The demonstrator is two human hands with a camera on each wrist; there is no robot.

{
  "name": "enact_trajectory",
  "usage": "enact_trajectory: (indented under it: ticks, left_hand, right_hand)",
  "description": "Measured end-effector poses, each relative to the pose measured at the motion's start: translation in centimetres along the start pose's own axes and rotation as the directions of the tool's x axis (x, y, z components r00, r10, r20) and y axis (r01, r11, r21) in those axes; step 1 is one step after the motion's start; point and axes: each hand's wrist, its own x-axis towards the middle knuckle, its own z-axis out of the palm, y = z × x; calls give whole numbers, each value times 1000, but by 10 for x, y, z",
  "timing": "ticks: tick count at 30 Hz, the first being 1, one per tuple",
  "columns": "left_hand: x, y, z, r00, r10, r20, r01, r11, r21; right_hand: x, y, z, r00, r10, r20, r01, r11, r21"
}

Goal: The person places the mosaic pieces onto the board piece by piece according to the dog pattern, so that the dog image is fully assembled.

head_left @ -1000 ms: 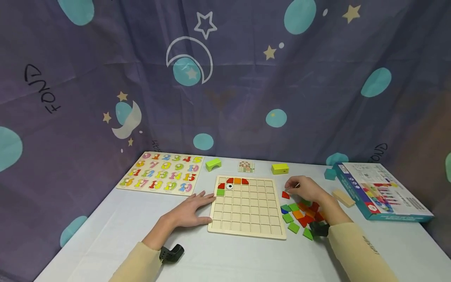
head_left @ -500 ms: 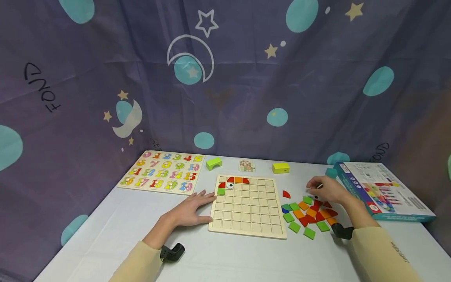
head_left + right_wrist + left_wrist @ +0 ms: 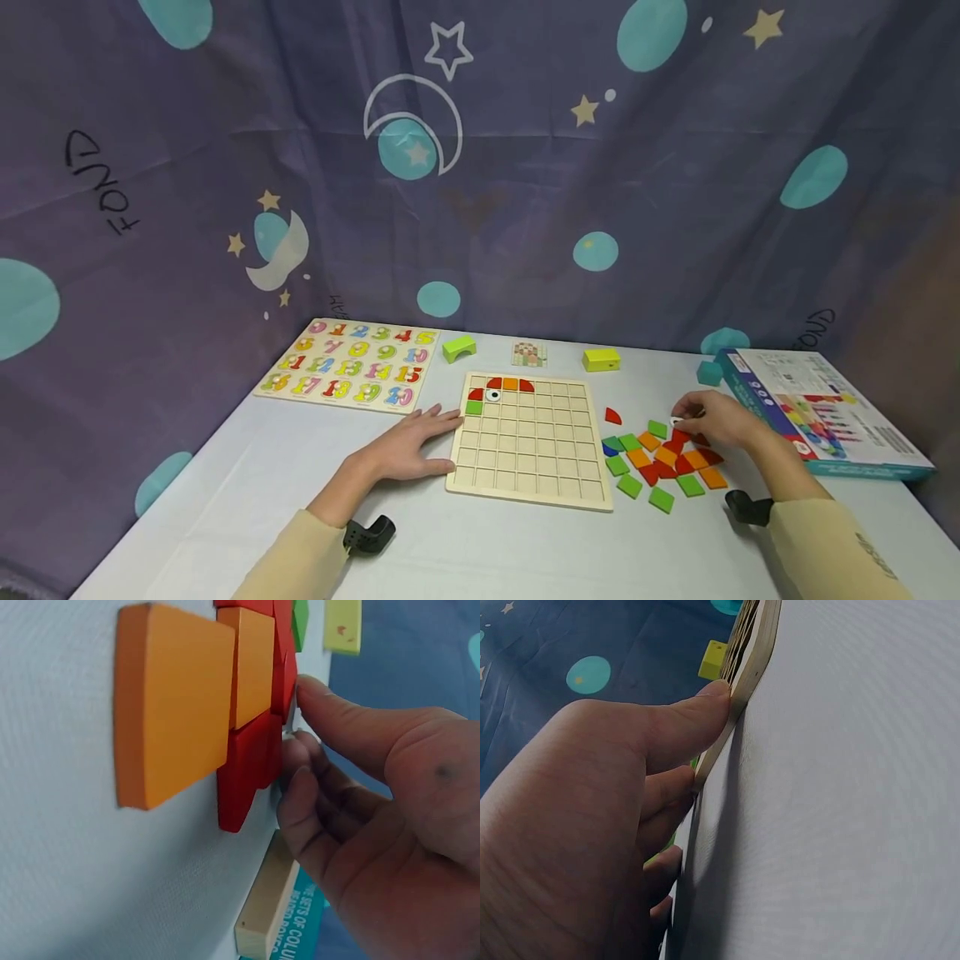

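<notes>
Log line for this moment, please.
left hand: flat on table, touching wooden grid board edge | right hand: pinching small white tile above loose coloured tiles

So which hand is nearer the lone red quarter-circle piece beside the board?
Right. The right hand sits just beyond the red quarter-circle piece, by the loose tiles; the left hand rests across the board.

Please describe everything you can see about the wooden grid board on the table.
The grid board is a pale wooden square tray lying flat on the white table, divided into small square cells. Only its far left corner is filled: red, orange, green and one white eye piece. The left hand rests against its left edge, thumb touching the rim.
</notes>
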Motion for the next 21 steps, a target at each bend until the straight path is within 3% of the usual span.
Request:
enact_trajectory:
  ticks: [14,21]
  left_hand:
    - [1,0,1,1000,-1,5,1,1000,5]
    - [0,0,0,1000,2,3,-2,1000,-5]
  right_hand:
    - [0,1,4,999,27,-30,-25,999,40]
    - [8,-19,10,996,-41,-77,47,996,70]
